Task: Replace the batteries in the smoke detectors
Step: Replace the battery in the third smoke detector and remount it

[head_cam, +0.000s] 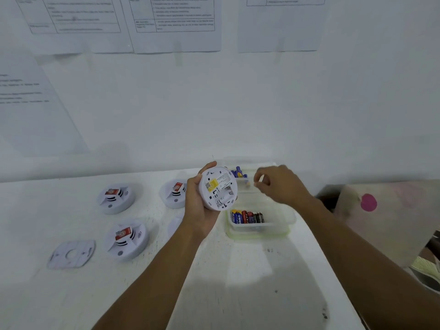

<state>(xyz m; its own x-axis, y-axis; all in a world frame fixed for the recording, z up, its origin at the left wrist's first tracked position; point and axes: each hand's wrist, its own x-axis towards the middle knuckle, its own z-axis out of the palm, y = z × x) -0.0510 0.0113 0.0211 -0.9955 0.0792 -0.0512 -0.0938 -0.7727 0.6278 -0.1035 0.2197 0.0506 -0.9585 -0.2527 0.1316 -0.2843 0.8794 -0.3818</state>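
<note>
Left of the clear container (282, 221), three smoke detectors (127, 238) sit on the table (238, 277); the left hand (198, 203) grasps a fourth detector (219, 188), label side up, just left of the container holding batteries (247, 216); the right hand (278, 184) hovers above the container, fingers curled, grip not determinable.

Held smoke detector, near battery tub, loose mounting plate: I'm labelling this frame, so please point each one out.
held smoke detector (218, 188): head view, on its labelled underside.
battery tub (258, 229): head view, on its clear front wall.
mounting plate (71, 254): head view, near its middle.
</note>
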